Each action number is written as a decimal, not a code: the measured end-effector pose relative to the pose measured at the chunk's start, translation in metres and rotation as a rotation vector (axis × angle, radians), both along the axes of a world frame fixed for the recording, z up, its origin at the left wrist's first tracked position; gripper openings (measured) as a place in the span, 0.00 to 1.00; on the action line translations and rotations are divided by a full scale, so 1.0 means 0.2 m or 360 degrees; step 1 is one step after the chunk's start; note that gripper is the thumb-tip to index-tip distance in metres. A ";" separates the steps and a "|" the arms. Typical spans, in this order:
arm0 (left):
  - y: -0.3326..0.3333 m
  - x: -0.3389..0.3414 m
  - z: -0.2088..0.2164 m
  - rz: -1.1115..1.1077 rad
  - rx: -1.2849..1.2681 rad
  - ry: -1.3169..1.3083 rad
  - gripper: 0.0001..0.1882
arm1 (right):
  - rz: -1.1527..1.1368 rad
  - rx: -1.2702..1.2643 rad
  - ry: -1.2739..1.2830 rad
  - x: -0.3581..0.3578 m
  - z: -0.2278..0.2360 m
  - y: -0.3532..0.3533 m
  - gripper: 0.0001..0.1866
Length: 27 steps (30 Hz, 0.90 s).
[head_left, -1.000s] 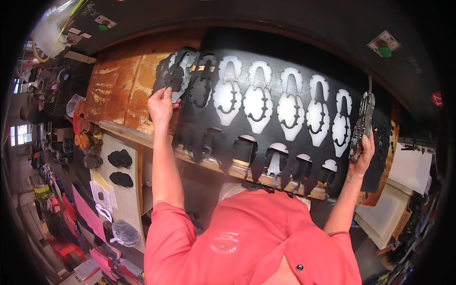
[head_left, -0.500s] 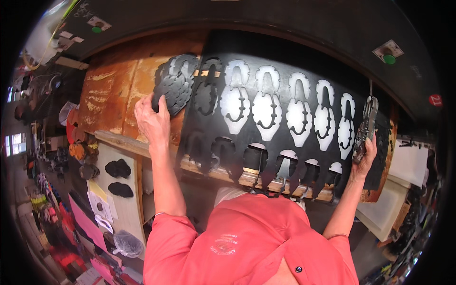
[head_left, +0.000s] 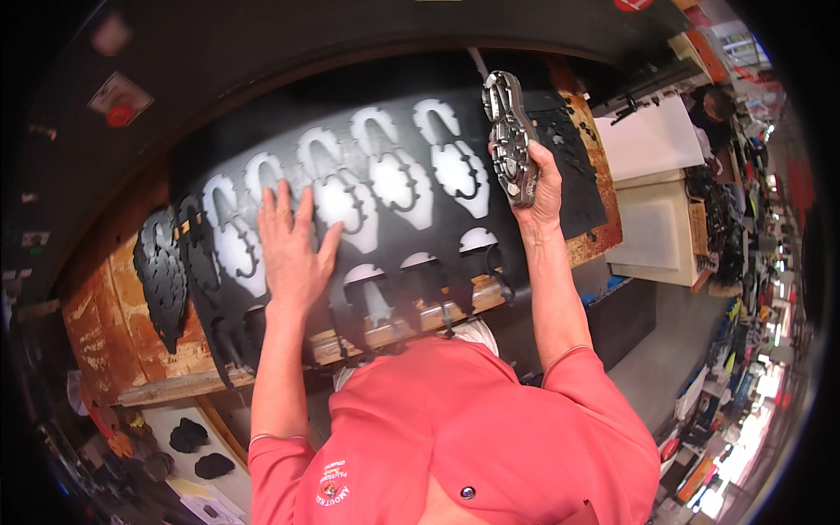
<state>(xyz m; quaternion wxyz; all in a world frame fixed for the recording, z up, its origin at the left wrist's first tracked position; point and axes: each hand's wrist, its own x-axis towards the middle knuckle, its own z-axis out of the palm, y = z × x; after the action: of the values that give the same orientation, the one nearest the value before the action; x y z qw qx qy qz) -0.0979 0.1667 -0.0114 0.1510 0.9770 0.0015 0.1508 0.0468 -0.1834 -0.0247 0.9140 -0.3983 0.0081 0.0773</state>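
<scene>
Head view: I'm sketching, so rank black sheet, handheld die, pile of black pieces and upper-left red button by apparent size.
Black sheet
Handheld die and black pile: too alike to rank
Red button

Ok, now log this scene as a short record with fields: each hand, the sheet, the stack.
Left hand: fingers spread over the sheet; contact unclear
Right hand: gripping a metal die
Sheet: black, with rows of cutouts
Stack: dark pieces, on the board, left of the sheet
</scene>
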 end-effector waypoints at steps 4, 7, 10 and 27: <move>0.02 -0.01 -0.01 -0.0010 0.0079 0.0061 0.36 | -0.0105 0.0419 -0.0092 -0.04 0.25 -0.14 0.40; -0.01 0.00 0.01 -0.0016 0.0066 0.0034 0.36 | 0.0123 0.0938 -0.0149 -0.02 0.50 -0.30 0.48; -0.02 0.01 0.03 -0.0013 0.0082 0.0026 0.37 | 0.0243 0.1137 -0.0284 0.03 0.56 -0.33 0.53; -0.03 -0.02 0.00 -0.0028 0.0023 0.0031 0.40 | -0.0390 -0.1683 -0.0299 -0.01 0.13 -0.16 0.37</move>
<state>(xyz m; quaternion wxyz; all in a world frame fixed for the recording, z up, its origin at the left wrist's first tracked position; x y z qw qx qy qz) -0.1013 0.1612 -0.0106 0.1452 0.9794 -0.0066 0.1399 0.0453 -0.2164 0.0004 0.5885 -0.8044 0.0105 -0.0802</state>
